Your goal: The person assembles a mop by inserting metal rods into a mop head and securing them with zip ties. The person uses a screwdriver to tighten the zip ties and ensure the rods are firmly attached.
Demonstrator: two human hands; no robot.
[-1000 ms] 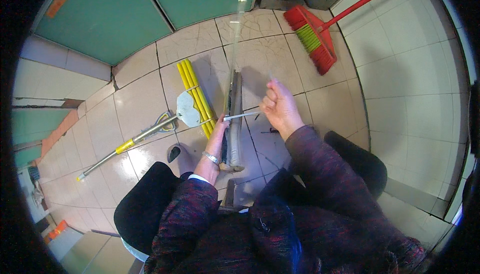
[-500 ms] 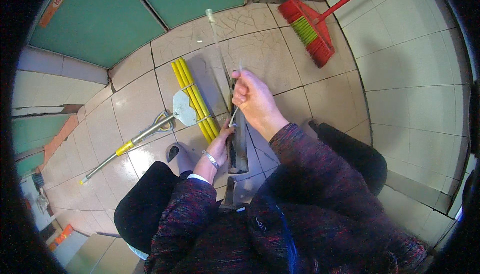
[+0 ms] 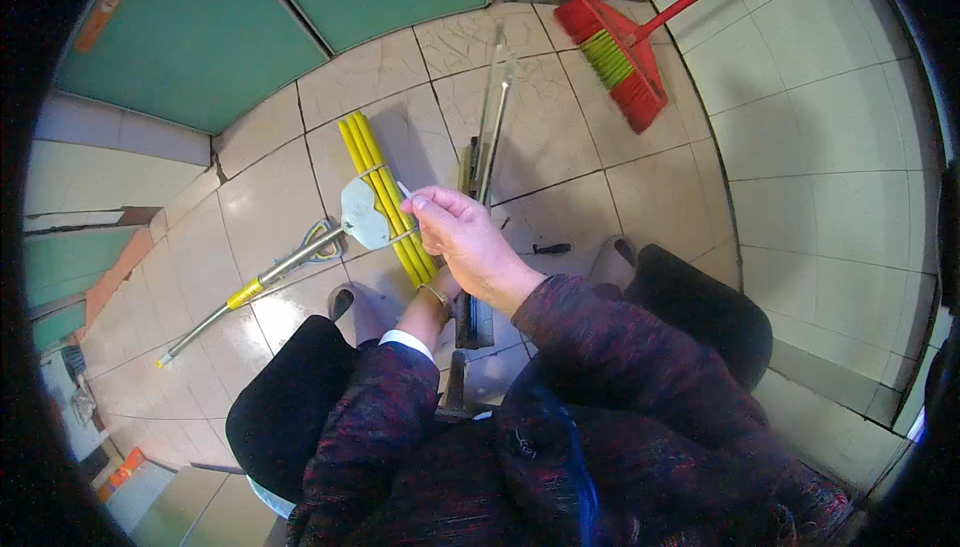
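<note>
My right hand (image 3: pixel 465 240) is closed in a pinch, with a short thin white cord end (image 3: pixel 404 190) poking out past the thumb and forefinger. Behind it, my left hand (image 3: pixel 448 292) is largely hidden at the near part of a long narrow metal channel (image 3: pixel 474 315). I cannot see the left fingers. Slim metal rods (image 3: pixel 486 152) run from the channel away from me across the tiles. Just left of my hands lies a bundle of yellow tubes (image 3: pixel 372 172), with a light grey plate (image 3: pixel 362 215) on it and a pole (image 3: pixel 295 265) attached.
A small black-handled tool (image 3: pixel 551 248) lies on the tiled floor right of the channel. Further off, a red broom (image 3: pixel 625 62) leans by the white tiled wall (image 3: pixel 830 127). Green cabinet doors (image 3: pixel 200 37) stand at the far left. My knees flank the work.
My right hand has come left and toward me, over my left hand. The metal rods' far ends have swung right. The small black-handled tool now shows on the floor.
</note>
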